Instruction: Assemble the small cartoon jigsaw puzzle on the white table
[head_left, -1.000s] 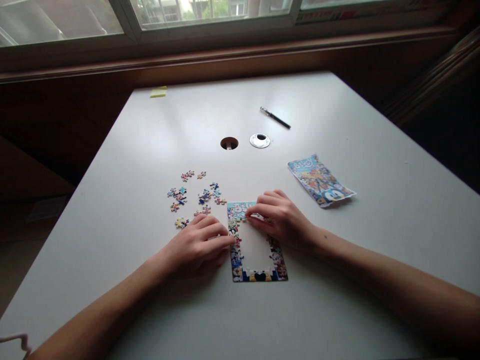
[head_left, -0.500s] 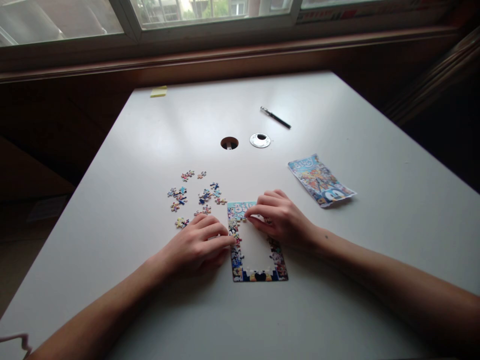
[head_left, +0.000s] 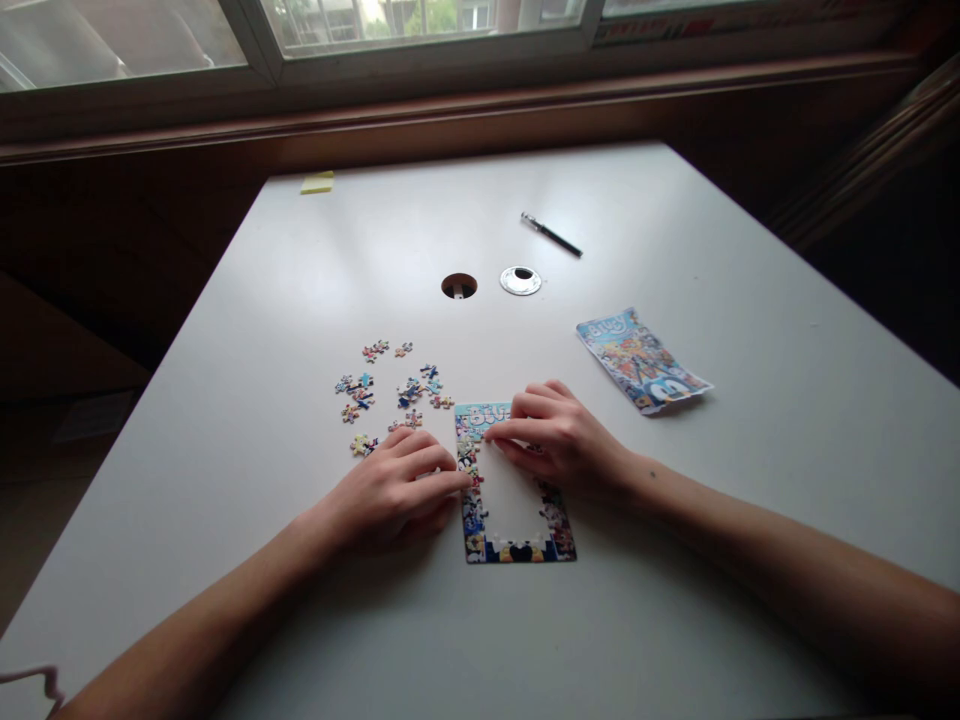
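A jigsaw puzzle [head_left: 474, 545] lies flat on the table, its border joined all round and its middle showing bare white. My left hand [head_left: 397, 480] rests palm down at its left side, index finger stretched onto the border, holding nothing I can see. Over the upper part of the puzzle is my right hand [head_left: 551, 425], with thumb and index finger close together at the inner top edge. They pinch a small puzzle piece, mostly hidden by the fingertips. Several loose puzzle pieces [head_left: 410, 392] are scattered beyond my left hand.
A creased picture sheet [head_left: 641, 360] with the puzzle's design lies to the right. Farther back are a black pen [head_left: 553, 236], a round metal cover [head_left: 520, 281] and a cable hole [head_left: 459, 287] in the white table [head_left: 360, 260]. A yellow sticky note [head_left: 317, 183] sits at the far left.
My right hand's fingertips have shifted slightly left and down along the puzzle's inner top edge. My left hand and the loose pieces stay where they were.
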